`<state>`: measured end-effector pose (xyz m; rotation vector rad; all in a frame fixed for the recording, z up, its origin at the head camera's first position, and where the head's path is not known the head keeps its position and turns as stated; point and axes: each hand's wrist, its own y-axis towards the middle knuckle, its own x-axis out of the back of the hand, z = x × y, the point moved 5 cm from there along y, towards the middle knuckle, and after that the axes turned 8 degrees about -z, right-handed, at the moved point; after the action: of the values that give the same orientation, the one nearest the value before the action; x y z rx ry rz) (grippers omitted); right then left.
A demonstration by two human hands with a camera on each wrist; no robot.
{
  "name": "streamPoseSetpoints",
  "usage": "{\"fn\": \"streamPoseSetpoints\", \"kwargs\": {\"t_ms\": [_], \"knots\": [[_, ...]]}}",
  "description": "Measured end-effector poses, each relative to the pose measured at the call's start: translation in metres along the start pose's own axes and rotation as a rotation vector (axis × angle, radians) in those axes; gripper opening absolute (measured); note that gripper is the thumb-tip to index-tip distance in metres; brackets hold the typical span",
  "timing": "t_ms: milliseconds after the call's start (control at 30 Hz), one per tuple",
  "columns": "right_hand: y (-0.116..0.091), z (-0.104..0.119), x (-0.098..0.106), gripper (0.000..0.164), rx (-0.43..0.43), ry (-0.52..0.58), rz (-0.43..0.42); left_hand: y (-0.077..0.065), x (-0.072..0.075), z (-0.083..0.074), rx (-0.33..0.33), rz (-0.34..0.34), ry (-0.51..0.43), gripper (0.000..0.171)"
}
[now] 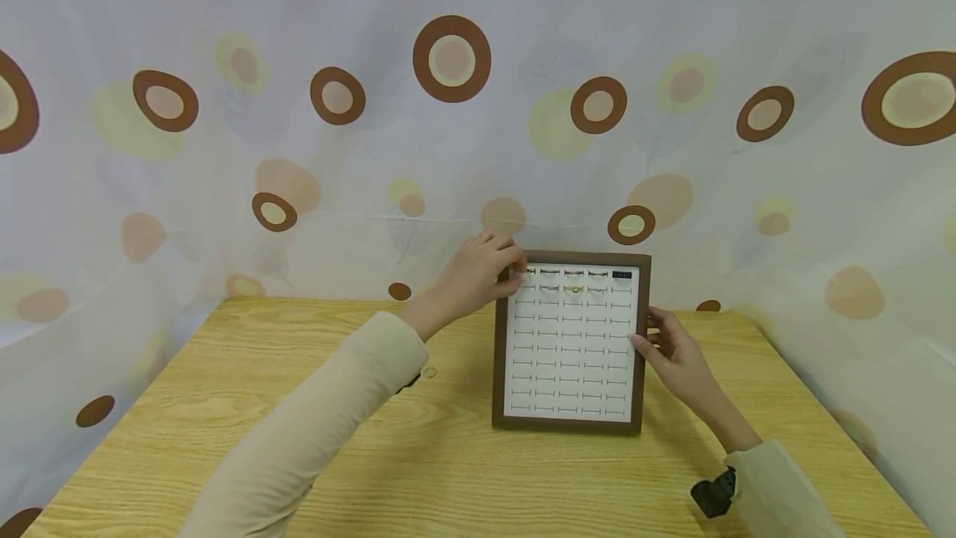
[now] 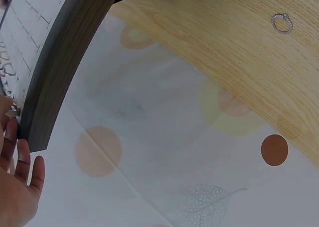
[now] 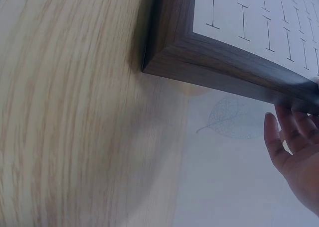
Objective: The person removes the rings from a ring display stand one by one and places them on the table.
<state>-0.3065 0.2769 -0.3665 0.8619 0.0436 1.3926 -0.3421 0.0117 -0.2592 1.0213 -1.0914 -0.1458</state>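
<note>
A brown-framed ring display board [image 1: 571, 424] with a white slotted face stands upright on the table. Several rings, one with a gold tone [image 1: 573, 290], sit in its upper two rows. At the board's upper left corner is my left hand [image 1: 489, 266], its thumb and fingers closing on a silvery ring [image 2: 14, 111] by the slots; the fingers partly hide it. My right hand [image 1: 675, 355] grips the board's right edge, thumb in front and fingers behind. A loose silver ring [image 2: 282, 23] lies on the table, left of the board.
The wooden table [image 1: 448, 480] carries the board and the loose ring. Behind it hangs a pale curtain [image 1: 478, 156] printed with brown and yellow ovals. A dark piece [image 1: 621, 275] fills the top right slot. A black wrist device [image 1: 713, 493] is at the right cuff.
</note>
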Motion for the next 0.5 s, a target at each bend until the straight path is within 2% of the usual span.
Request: {"fn": "streamPoseSetpoints", "kwargs": {"t_ms": [300,500], "knots": [[0.0001,0.005,0.0008,0.045,0.011,0.017,-0.004,-0.0012,0.0042,0.004,0.011,0.046,-0.054,0.008],[-0.0001,0.0056,0.0005,0.045,0.014,0.01,-0.002,-0.0092,0.0099,0.0082,0.042,0.079,-0.053,0.005]]}}
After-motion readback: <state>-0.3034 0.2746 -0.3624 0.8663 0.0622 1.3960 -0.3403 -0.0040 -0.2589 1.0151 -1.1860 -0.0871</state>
